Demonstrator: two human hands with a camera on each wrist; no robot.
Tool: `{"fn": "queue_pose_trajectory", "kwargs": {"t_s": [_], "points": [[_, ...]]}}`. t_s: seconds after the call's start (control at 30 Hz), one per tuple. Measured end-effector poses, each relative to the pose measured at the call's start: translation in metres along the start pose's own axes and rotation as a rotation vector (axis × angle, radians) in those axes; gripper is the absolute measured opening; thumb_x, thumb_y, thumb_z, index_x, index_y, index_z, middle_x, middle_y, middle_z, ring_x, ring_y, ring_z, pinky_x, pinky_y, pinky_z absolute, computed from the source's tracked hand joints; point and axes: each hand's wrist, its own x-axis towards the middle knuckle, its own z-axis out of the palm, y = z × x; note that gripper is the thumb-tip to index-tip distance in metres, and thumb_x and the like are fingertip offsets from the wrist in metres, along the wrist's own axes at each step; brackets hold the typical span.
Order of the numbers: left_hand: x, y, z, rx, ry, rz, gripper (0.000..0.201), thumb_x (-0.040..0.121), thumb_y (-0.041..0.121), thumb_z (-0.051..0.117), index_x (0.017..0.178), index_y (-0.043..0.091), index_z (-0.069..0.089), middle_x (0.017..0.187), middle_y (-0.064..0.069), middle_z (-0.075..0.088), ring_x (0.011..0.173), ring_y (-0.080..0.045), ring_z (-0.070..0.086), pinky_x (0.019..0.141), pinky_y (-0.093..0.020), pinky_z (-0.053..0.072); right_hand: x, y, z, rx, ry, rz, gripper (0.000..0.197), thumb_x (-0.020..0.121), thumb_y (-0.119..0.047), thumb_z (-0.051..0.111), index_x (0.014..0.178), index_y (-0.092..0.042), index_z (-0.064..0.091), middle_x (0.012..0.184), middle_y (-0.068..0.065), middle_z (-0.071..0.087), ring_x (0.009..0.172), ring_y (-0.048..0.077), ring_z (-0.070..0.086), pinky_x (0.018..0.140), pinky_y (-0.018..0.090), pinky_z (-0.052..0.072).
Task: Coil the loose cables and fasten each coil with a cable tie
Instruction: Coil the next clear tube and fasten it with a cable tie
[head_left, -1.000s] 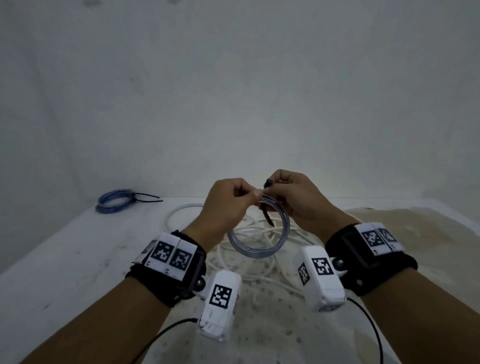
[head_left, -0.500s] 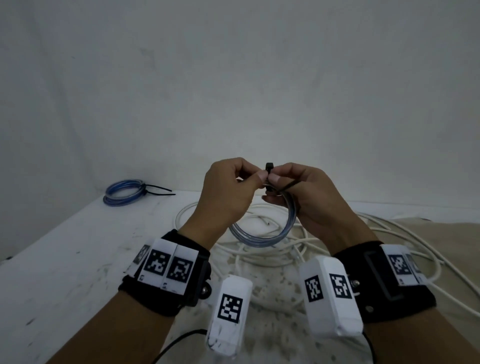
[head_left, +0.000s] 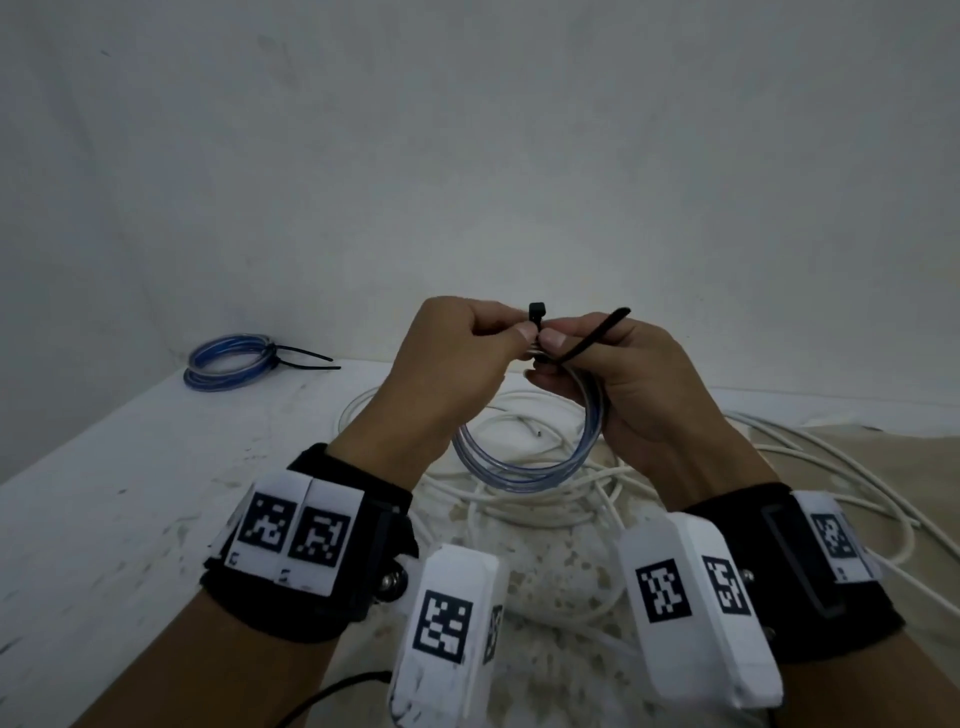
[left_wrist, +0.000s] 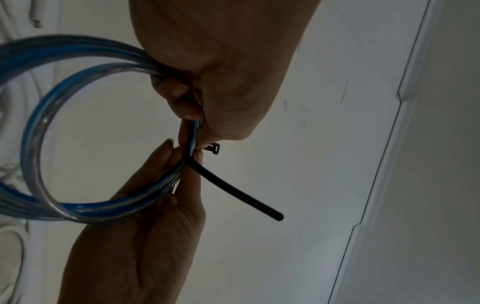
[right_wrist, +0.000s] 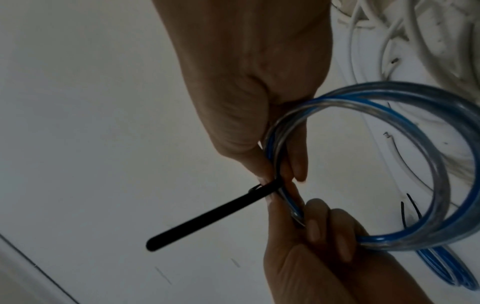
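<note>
Both hands hold a small coil of blue-and-clear cable (head_left: 519, 470) upright above the table. My left hand (head_left: 519, 332) grips the coil's top, its fingers curled round the strands (left_wrist: 39, 123). My right hand (head_left: 551, 344) pinches a black cable tie (head_left: 595, 336) against the coil right beside the left thumb. The tie's head (head_left: 536, 313) sticks up between the two thumbs, and its tail (left_wrist: 233, 191) juts free over the right hand (right_wrist: 207, 216). Whether the tail passes through the head is hidden.
A tied blue coil (head_left: 228, 361) with a black tie tail lies at the table's back left, near the wall. Loose white cables (head_left: 545, 501) sprawl under and to the right of my hands. The white table (head_left: 104, 519) has a worn beige patch at right.
Both hands have risen with the coil. The tie's tail, hanging inside the coil a second ago, has swung up and out to the right over the right hand.
</note>
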Motion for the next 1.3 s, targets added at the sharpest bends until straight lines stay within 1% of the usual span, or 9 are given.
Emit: {"fn": "queue_pose_trajectory", "kwargs": {"t_s": [0.2,0.4,0.57,0.7,0.87,1.03,1.13,1.2,1.3], "points": [[-0.002,0.0,-0.001,0.098,0.042,0.024,0.021,0.092,0.017,0.065,0.077,0.027,0.077,0.076,0.009,0.074,0.076,0.001,0.068,0.065,-0.019,0.047,0.001,0.006,0.003,-0.014,0.025,0.011,0.004,0.084,0.0,0.067,0.083,0.002,0.063,0.072,0.013,0.071,0.064,0.021,0.069,0.065,0.029,0.059],[0.002,0.002,-0.008,-0.096,0.132,-0.059,0.019,0.092,0.012,0.065,0.078,0.02,0.075,0.074,-0.002,0.071,0.039,0.005,0.048,0.054,-0.016,0.033,-0.001,-0.008,-0.009,-0.025,-0.053,0.232,0.035,0.102,-0.023,0.043,0.103,0.001,0.068,0.092,0.021,0.073,0.084,0.032,0.072,0.076,0.043,0.06],[0.003,0.004,-0.01,-0.166,0.137,-0.073,0.015,0.095,0.013,0.062,0.092,0.01,0.076,0.08,-0.005,0.071,0.037,0.002,0.044,0.047,-0.013,0.03,-0.005,-0.005,-0.006,0.155,-0.176,0.36,0.038,0.087,-0.032,0.051,0.097,-0.001,0.072,0.059,0.001,0.054,0.048,0.012,0.05,0.057,0.032,0.057],[0.004,0.001,-0.013,-0.179,0.073,-0.099,0.017,0.096,0.014,0.061,0.089,0.017,0.076,0.082,-0.008,0.07,0.045,-0.009,0.029,0.046,-0.022,0.024,-0.003,-0.002,-0.008,0.207,-0.21,0.341,0.035,0.094,-0.027,0.047,0.1,0.0,0.068,0.057,-0.003,0.038,0.048,0.009,0.032,0.05,0.022,0.044],[0.006,-0.002,-0.013,-0.087,0.115,-0.096,0.014,0.093,0.016,0.065,0.087,0.018,0.078,0.076,-0.014,0.068,0.042,-0.007,0.039,0.047,-0.021,0.035,-0.001,0.007,-0.005,0.226,-0.172,0.315,0.035,0.099,-0.026,0.043,0.1,0.001,0.066,0.056,-0.004,0.033,0.048,0.008,0.028,0.049,0.021,0.04],[0.007,-0.005,-0.014,-0.035,0.18,-0.034,0.015,0.093,0.012,0.063,0.091,0.009,0.078,0.081,-0.003,0.076,0.047,0.007,0.055,0.048,-0.004,0.036,-0.001,0.011,0.003,0.118,-0.098,0.279,0.036,0.104,-0.024,0.04,0.101,0.001,0.066,0.056,0.0,0.042,0.048,0.011,0.035,0.051,0.023,0.043],[0.009,-0.009,-0.016,0.0,0.193,-0.04,0.014,0.091,0.015,0.066,0.087,0.014,0.079,0.082,0.002,0.076,0.084,0.0,0.068,0.063,-0.002,0.041,0.001,0.011,0.002,-0.428,0.052,0.045,0.019,0.101,-0.021,0.052,0.107,-0.012,0.068,0.087,0.003,0.069,0.075,0.017,0.062,0.07,0.032,0.057],[0.009,-0.011,-0.016,0.029,0.193,-0.045,0.014,0.09,0.015,0.066,0.084,0.016,0.079,0.079,0.004,0.076,0.087,-0.003,0.068,0.069,-0.009,0.044,0.001,0.006,0.0,-0.825,0.055,-0.275,0.022,0.092,-0.022,0.066,0.113,-0.027,0.066,0.117,-0.006,0.063,0.104,0.007,0.061,0.091,0.028,0.051],[0.005,-0.011,-0.011,0.05,0.18,-0.033,0.014,0.086,0.016,0.069,0.076,0.021,0.076,0.07,0.007,0.074,0.077,-0.003,0.07,0.074,-0.02,0.051,-0.004,-0.001,0.008,-0.898,-0.078,-0.577,0.023,0.085,-0.032,0.073,0.107,-0.026,0.073,0.113,-0.012,0.068,0.11,0.005,0.061,0.095,0.023,0.045]]}}
